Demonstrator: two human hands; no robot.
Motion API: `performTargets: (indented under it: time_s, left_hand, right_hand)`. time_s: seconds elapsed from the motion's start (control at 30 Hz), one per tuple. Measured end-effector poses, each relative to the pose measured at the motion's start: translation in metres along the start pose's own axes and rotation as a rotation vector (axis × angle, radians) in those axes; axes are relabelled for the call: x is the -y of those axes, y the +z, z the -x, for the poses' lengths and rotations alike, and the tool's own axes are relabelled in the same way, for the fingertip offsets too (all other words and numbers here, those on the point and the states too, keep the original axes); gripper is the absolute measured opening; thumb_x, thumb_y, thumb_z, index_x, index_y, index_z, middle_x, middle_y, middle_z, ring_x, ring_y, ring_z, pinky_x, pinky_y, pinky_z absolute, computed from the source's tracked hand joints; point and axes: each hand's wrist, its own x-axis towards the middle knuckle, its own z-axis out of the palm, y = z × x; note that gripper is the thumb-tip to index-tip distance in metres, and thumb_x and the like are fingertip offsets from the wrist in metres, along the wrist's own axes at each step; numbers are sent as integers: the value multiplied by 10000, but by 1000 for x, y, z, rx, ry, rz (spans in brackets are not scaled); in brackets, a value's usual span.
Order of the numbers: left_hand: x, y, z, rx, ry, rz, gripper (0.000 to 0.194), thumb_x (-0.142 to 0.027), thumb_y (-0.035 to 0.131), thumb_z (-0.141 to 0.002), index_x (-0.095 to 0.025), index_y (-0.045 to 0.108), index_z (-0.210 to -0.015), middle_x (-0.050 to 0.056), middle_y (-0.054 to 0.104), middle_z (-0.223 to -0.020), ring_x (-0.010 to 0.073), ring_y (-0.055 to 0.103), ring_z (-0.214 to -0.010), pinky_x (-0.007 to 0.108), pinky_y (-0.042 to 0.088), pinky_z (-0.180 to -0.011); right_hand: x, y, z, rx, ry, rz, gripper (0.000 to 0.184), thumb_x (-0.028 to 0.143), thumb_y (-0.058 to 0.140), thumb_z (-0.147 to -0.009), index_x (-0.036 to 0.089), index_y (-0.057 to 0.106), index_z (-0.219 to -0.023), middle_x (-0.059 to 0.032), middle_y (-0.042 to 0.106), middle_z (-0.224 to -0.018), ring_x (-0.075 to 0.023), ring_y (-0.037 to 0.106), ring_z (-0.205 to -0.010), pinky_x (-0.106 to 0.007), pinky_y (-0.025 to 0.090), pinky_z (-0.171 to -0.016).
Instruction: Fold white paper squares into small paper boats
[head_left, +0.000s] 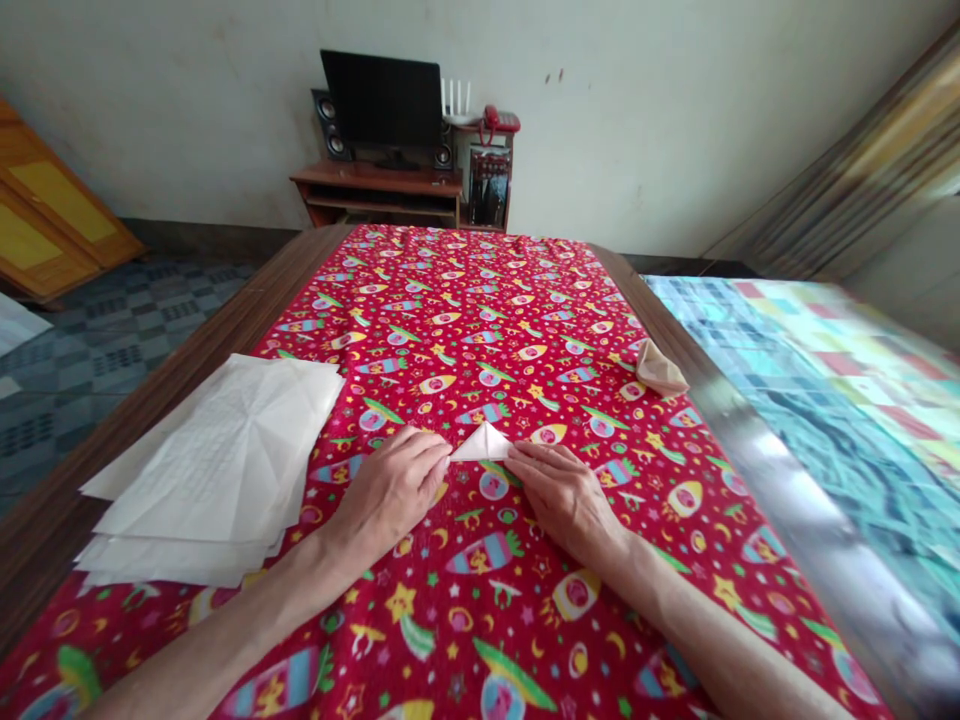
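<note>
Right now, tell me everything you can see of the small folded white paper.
The folded white paper is a low triangle, its peak pointing away from the person, a crease running down from the peak. It appears to lie on the red patterned cloth. The left grip and right grip touch its side corners, partly hiding them.

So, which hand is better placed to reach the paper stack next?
Probably the left hand: the stack of paper lies to its left, while the right hand is farther off, beyond the folded white paper between both hands.
</note>
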Motion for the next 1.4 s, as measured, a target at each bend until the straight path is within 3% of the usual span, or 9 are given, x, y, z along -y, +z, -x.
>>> performTargets:
  time_s: [0.2, 0.4, 0.63, 0.83, 1.0, 1.13, 1.2, 1.3, 1.4]
  left_hand:
    - [-10, 11, -19, 74, -168, -41, 187, -239, 464, -926, -166, 548, -776, 53, 562, -802, 211, 538, -804, 351, 475, -744]
    - [-10, 22, -22, 66, -166, 112, 238, -262, 422, -936, -192, 470, -715, 29, 537, -767, 187, 537, -776, 327, 444, -743]
    - [-7, 20, -28, 74, -214, 302, 226, -261, 409, -930, -191, 466, -723, 15, 533, -756, 162, 539, -729, 292, 431, -700]
    - [-8, 15, -31, 83, -219, 389, 230, -281, 399, -929, -188, 505, -747, 18, 568, -752, 153, 558, -723, 282, 443, -711]
    - [-14, 3, -33, 93, -285, 495, 348, -363, 327, -969, -187, 510, -730, 8, 568, -714, 150, 566, -705, 289, 456, -700]
    - [-20, 7, -30, 54, -323, 597, 228, -413, 464, -917, -189, 502, -902, 21, 612, -828, 163, 609, -788, 297, 498, -733]
    - [-22, 16, -29, -1, -343, 640, 268, -382, 545, -871, -184, 456, -1028, 38, 627, -894, 164, 626, -793, 301, 526, -727]
    - [-25, 27, -28, -79, -346, 597, 344, -329, 514, -883, -172, 392, -1164, 62, 634, -936, 165, 633, -763, 321, 545, -708]
    - [-26, 30, -30, -114, -311, 458, 344, -318, 475, -912, -164, 410, -1212, 100, 627, -1027, 197, 636, -876, 377, 536, -802]
  right_hand:
    - [3, -2, -1, 21, 13, 28, 271, 137, 408, -951, 166, 606, -1133, -68, 697, -1081, -194, 608, -1067, -352, 497, -861]
    - [4, 0, -15, 31, 50, 91, 211, 284, 485, -951, 165, 612, -1071, -75, 691, -1016, -200, 609, -939, -331, 470, -815]
    - [-1, 4, -28, 34, -12, 241, 245, 376, 509, -937, 178, 627, -1019, -47, 667, -886, -167, 567, -762, -310, 409, -670]
    - [-3, -3, -31, 70, -95, 255, 205, 307, 476, -958, 162, 619, -973, -44, 635, -826, -163, 538, -736, -304, 393, -648]
    - [-2, -5, -35, 113, -136, 291, 154, 207, 464, -952, 158, 609, -960, -32, 611, -768, -157, 516, -687, -299, 373, -628]
    - [3, -1, -38, 51, -27, 292, 164, 190, 460, -943, 166, 605, -869, -16, 580, -692, -144, 496, -624, -291, 340, -587]
    - [7, 2, -40, 11, 27, 273, 171, 187, 458, -939, 167, 600, -845, -12, 574, -673, -140, 494, -610, -282, 334, -578]
    - [14, 4, -42, -46, 67, 230, 184, 173, 445, -934, 170, 588, -819, -6, 569, -648, -141, 491, -589, -276, 328, -563]
    - [21, 5, -43, -85, 65, 190, 185, 166, 427, -935, 170, 585, -839, -9, 583, -652, -143, 500, -588, -270, 337, -565]
